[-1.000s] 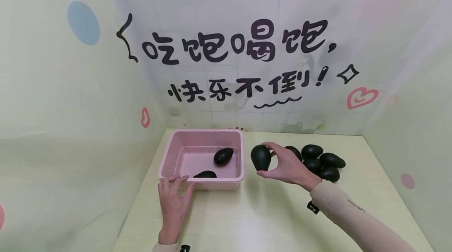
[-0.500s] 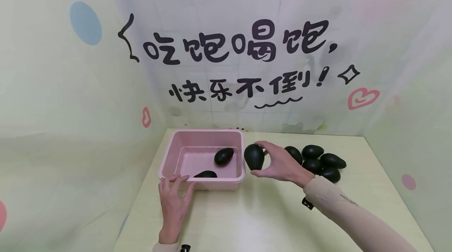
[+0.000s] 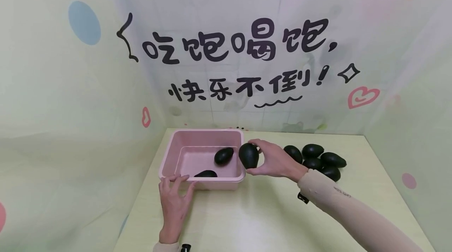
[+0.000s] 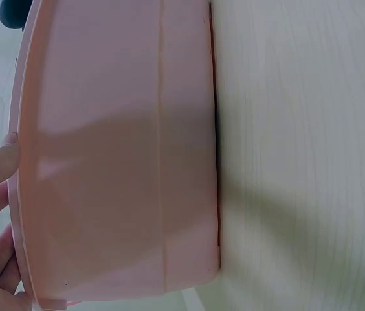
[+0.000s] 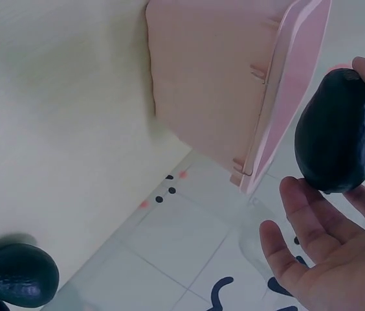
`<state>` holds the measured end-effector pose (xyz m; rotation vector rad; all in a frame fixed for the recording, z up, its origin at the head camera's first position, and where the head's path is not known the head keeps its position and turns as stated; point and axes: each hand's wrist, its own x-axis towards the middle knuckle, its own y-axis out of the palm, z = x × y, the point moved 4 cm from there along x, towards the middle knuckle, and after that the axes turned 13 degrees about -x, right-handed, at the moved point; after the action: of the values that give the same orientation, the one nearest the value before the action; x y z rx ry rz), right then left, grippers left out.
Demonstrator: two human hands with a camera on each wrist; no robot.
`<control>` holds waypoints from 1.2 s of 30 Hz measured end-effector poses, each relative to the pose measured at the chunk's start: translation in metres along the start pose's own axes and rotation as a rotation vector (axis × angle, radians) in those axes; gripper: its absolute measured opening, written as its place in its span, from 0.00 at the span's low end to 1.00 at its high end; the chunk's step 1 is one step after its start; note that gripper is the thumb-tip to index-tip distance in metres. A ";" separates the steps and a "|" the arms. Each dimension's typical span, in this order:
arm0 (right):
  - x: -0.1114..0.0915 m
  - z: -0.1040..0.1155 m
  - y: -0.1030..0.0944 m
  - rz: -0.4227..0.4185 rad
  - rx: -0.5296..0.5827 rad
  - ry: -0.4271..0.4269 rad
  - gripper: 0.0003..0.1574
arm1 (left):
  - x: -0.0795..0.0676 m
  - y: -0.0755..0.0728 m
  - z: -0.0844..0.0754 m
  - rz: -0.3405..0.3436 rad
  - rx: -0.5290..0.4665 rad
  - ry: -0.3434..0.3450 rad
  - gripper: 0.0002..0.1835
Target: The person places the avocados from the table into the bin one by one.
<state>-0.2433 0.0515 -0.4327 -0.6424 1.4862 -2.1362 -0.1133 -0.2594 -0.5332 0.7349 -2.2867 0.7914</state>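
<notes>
Holds one dark avocado (image 3: 248,156) in the right hand (image 3: 279,161), pinched between thumb and fingertips, spread about as wide as the fruit. Carries it above the table (image 3: 226,220), at the right rim of the pink bin (image 3: 212,185); cannot tell from these views whether just outside that rim or partly over it. Grips the bin's near rim with the left hand (image 3: 174,201), close to the near-left corner, with bent fingers reaching past the edge and the thumb on the outer side, held narrow on the rim alone.

Appears early in filling the bin, set toward the far-left corner of the table. Shows only two pieces done: an inner avocado (image 3: 224,156) lying by the right wall, and a partly hidden avocado (image 3: 205,174) low behind the near wall. Has ample bare floor in there. Counts the held one as underway, not yet let go. Leaves at least five to do, bunched in a pile (image 3: 312,163) toward the table's far-right corner, well apart from the bin.
</notes>
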 end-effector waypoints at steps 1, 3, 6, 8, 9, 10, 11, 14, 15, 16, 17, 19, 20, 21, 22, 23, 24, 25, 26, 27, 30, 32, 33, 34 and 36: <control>0.001 0.001 0.000 0.002 0.001 -0.002 0.54 | 0.000 0.000 0.000 -0.001 0.000 0.000 0.18; 0.003 0.002 0.000 0.011 0.003 -0.005 0.54 | 0.001 0.000 -0.001 -0.001 0.002 0.003 0.18; 0.007 0.004 0.000 0.025 0.001 -0.009 0.52 | 0.001 0.000 -0.001 -0.002 0.006 0.003 0.18; 0.010 0.006 -0.001 0.036 -0.001 -0.013 0.52 | 0.001 0.000 -0.001 -0.003 0.008 0.002 0.17; 0.011 0.007 -0.001 0.041 -0.001 -0.013 0.52 | 0.001 0.000 -0.001 -0.003 0.008 0.001 0.17; 0.012 0.008 -0.001 0.045 0.000 -0.015 0.51 | 0.001 0.000 -0.001 -0.003 0.008 -0.002 0.17; 0.013 0.009 -0.002 0.050 0.002 -0.016 0.51 | 0.001 0.000 -0.001 -0.003 0.007 -0.004 0.17; 0.016 0.011 -0.002 0.063 0.010 -0.022 0.51 | 0.001 0.000 -0.002 -0.001 0.005 -0.011 0.17; 0.017 0.012 -0.002 0.067 0.012 -0.022 0.51 | 0.001 0.000 -0.002 0.000 0.005 -0.014 0.17; 0.018 0.012 -0.002 0.071 0.013 -0.025 0.50 | 0.001 0.000 -0.002 0.001 0.005 -0.016 0.17; 0.019 0.013 -0.002 0.073 0.012 -0.027 0.50 | 0.001 0.000 -0.002 0.002 0.006 -0.017 0.17; 0.020 0.013 -0.002 0.075 0.011 -0.034 0.50 | 0.001 0.000 -0.002 0.004 0.009 -0.017 0.18; 0.020 0.014 -0.002 0.078 0.006 -0.037 0.50 | 0.001 0.000 -0.002 0.004 0.011 -0.016 0.18; 0.020 0.014 -0.002 0.078 0.000 -0.040 0.50 | 0.001 0.000 -0.002 0.004 0.012 -0.015 0.18; 0.021 0.014 -0.002 0.079 -0.005 -0.044 0.50 | 0.001 0.000 -0.002 0.003 0.013 -0.012 0.18; 0.021 0.015 -0.001 0.081 -0.009 -0.047 0.50 | 0.001 0.000 -0.002 0.002 0.015 -0.009 0.18; 0.021 0.015 0.000 0.085 -0.016 -0.049 0.50 | 0.001 0.000 -0.002 0.001 0.016 -0.007 0.18; 0.022 0.015 0.000 0.089 -0.024 -0.049 0.50 | 0.001 0.000 -0.002 0.000 0.016 -0.004 0.18; 0.022 0.016 0.001 0.094 -0.030 -0.049 0.51 | 0.001 -0.001 -0.002 -0.001 0.016 -0.001 0.18; 0.023 0.016 0.002 0.097 -0.036 -0.049 0.51 | 0.001 -0.001 -0.002 -0.002 0.016 0.001 0.18; 0.025 0.018 0.002 0.106 -0.052 -0.050 0.52 | 0.001 0.000 -0.002 0.001 0.015 0.003 0.18; 0.027 0.019 0.002 0.105 -0.064 -0.053 0.52 | 0.001 0.000 -0.002 0.002 0.014 0.001 0.18; 0.028 0.020 0.001 0.104 -0.069 -0.055 0.53 | 0.001 0.000 -0.002 0.003 0.014 0.000 0.18; 0.029 0.021 0.001 0.105 -0.076 -0.058 0.53 | 0.001 0.000 -0.001 0.003 0.014 0.000 0.18; 0.032 0.022 0.000 0.107 -0.082 -0.062 0.53 | 0.001 0.000 -0.001 0.002 0.014 0.002 0.18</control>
<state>-0.2546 0.0159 -0.4225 -0.6373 1.5452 -1.9669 -0.1137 -0.2587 -0.5317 0.7378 -2.2830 0.8094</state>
